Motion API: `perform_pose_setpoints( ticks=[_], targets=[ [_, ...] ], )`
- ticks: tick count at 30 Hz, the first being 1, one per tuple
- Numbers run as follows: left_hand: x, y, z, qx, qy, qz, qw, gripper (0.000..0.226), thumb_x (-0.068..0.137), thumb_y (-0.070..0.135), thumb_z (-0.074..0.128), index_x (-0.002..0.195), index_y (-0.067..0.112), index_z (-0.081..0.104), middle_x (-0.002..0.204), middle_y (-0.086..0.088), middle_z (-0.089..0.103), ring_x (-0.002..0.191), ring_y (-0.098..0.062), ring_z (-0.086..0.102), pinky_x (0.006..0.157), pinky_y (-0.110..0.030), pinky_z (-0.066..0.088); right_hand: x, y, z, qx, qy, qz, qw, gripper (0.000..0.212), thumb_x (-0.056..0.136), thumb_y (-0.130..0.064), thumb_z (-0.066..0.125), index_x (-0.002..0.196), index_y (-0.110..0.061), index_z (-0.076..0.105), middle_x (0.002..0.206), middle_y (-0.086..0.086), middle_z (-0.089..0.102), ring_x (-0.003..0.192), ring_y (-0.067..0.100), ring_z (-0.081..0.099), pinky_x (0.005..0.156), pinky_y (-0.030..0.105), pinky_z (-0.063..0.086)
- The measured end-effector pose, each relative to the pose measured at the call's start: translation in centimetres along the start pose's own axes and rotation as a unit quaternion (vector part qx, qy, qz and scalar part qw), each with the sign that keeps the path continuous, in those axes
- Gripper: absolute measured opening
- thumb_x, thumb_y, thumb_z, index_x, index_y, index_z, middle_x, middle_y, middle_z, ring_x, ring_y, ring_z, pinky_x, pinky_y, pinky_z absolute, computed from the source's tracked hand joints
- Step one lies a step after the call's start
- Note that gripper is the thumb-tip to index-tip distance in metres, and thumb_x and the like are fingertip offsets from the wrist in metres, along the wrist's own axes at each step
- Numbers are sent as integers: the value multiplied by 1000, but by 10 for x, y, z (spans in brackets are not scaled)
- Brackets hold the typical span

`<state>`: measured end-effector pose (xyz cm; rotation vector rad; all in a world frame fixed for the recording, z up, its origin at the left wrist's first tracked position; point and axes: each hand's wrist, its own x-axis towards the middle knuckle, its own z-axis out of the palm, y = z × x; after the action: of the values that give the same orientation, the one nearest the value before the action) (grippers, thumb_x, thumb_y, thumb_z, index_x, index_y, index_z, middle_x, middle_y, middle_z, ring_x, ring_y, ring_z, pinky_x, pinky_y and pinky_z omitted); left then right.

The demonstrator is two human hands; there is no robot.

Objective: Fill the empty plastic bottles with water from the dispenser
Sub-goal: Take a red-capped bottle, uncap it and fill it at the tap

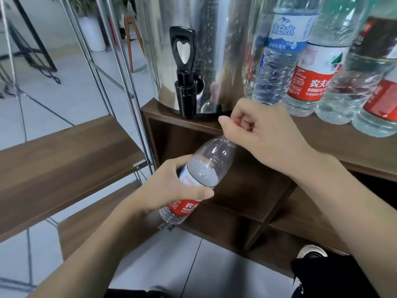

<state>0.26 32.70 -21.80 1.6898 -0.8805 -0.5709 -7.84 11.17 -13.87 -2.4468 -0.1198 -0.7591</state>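
A dark wooden shelf unit (335,145) carries everything here. On its top, at the left corner, stands a shiny steel water dispenser (217,50) with its black tap (185,82) hanging over the front edge. Just to the right of it, a row of plastic bottles (318,72) stands close together on the same top. The unit stands on a pale tiled floor (214,269).

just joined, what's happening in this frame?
A person holds a tilted plastic bottle in front of a wooden shelf. The left hand grips its labelled body; the right hand pinches the red cap at its neck. The steel dispenser stands above with its black tap untouched. Several bottles stand beside it.
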Motion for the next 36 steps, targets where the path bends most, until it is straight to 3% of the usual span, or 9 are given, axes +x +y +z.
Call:
perform_pose_setpoints(
  ticks=[5, 9, 13, 18, 23, 26, 30, 33, 36],
  targets=[
    [-5, -10, -7, -50, -60, -36, 996, 46, 62, 39, 91, 105, 32, 75, 101, -8, 78, 93, -27, 76, 83, -39, 60, -8, -1, 2, 20, -46, -12, 999, 34, 97, -46, 56, 79, -17, 55, 59, 6, 57, 57, 22, 50, 57, 30, 41],
    [-2, -16, -12, -91, -100, -71, 988, 48, 65, 34, 89, 109, 21, 74, 104, -16, 76, 92, -35, 74, 87, -52, 60, -11, -7, -6, 34, -90, -9, 995, 32, 98, -49, 53, 87, -19, 57, 68, 1, 63, 64, 20, 54, 60, 25, 42],
    [1, -16, -25, -121, -174, -94, 973, 53, 64, 43, 95, 106, 19, 76, 102, -16, 75, 90, -34, 72, 88, -49, 58, -12, -14, -13, 15, -153, -24, 988, 28, 100, -51, 45, 98, -27, 58, 84, -8, 67, 75, 17, 57, 67, 24, 44],
    [1, -20, -29, -173, -234, -133, 947, 76, 63, 52, 96, 121, 11, 69, 100, -15, 72, 88, -34, 68, 83, -41, 60, -12, -9, -17, 39, -185, -31, 982, 13, 103, -26, 56, 114, -28, 61, 99, -16, 66, 89, 13, 61, 73, 15, 43],
    [2, -18, -31, -184, -279, -142, 932, 94, 72, 41, 93, 143, -1, 47, 103, -15, 71, 91, -32, 70, 82, -41, 62, -11, 2, -28, 26, -123, -22, 992, 23, 102, -26, 57, 123, -33, 64, 116, -19, 66, 105, 7, 62, 90, 22, 46],
    [-1, -17, -22, -149, -213, -110, 959, 63, 75, 20, 86, 128, 5, 56, 109, -20, 70, 100, -39, 69, 89, -48, 58, -9, 8, -32, 10, -39, 5, 999, 23, 96, -33, 62, 118, -38, 60, 111, -18, 67, 101, 5, 64, 91, 31, 50],
    [-7, -17, 3, -95, -12, -75, 993, 60, 69, 18, 91, 118, 13, 56, 109, -14, 73, 100, -29, 74, 93, -50, 61, -10, 20, -24, -38, 14, 61, 997, 24, 90, -32, 73, 108, -32, 57, 97, -19, 65, 90, 2, 65, 89, 35, 56],
    [-8, -15, 23, -30, 194, -77, 978, 62, 63, 33, 92, 113, 32, 57, 101, 11, 72, 95, -11, 73, 88, -41, 63, -10, 22, -22, -89, 19, 97, 991, 23, 88, -37, 75, 101, -28, 58, 92, -10, 66, 87, 10, 64, 90, 40, 55],
    [-7, -15, 37, -21, 274, -66, 959, 63, 66, 34, 95, 112, 39, 52, 102, 26, 66, 97, 3, 67, 83, -28, 60, -9, 15, -23, -120, 5, 109, 987, 24, 88, -46, 70, 99, -30, 57, 94, -7, 67, 91, 15, 63, 88, 41, 52]
  ],
)
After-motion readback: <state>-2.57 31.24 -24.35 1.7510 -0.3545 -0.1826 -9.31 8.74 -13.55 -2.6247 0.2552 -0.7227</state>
